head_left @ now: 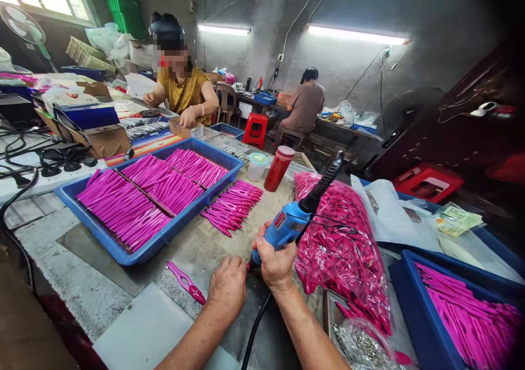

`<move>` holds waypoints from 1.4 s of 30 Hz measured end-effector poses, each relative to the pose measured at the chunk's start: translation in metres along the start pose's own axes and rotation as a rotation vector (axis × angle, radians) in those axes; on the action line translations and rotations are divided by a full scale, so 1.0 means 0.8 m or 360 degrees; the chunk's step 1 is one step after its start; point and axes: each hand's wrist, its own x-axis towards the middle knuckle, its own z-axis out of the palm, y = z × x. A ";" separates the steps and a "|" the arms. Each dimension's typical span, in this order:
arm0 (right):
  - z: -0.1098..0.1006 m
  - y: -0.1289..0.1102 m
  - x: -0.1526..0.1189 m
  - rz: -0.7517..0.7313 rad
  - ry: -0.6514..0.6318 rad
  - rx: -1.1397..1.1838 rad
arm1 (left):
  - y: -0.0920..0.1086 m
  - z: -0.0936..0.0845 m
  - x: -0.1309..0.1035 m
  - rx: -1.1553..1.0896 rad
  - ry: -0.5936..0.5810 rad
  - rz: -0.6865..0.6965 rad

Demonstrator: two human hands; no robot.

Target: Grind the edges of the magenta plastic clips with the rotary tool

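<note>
My right hand [279,258] is wrapped round a blue electric screwdriver [287,225], tilted with its tip down at the table and its black cord end up. My left hand [227,285] is closed beside the screwdriver's tip; a speck of pink shows there, but what the fingers hold is mostly hidden. Left of that hand, a pink plastic tweezer-like piece [186,282] lies on the table, its lower end near my wrist. Farther back is a row of similar pink pieces [232,206]. A blue tray [150,252] at the left is filled with long pink pieces.
A clear bag of dark pink parts [340,239] stands right of the screwdriver, with a bag of small metal parts [365,342] in front. A red bottle [279,168] and white tub [257,166] stand behind. Another blue bin [404,299] is at right. Two people [180,91] sit beyond.
</note>
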 end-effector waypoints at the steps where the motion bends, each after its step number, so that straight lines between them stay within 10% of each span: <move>1: 0.000 -0.001 -0.001 -0.0006 -0.0021 -0.0011 | 0.000 -0.001 0.000 -0.0007 0.0004 -0.0010; 16: -0.047 -0.052 -0.015 -0.0116 0.0263 0.0328 | -0.006 -0.002 -0.013 0.0104 0.0158 0.0143; 42: -0.068 -0.039 -0.026 0.0018 0.0349 0.0400 | -0.013 0.022 -0.010 0.0287 0.0292 0.0276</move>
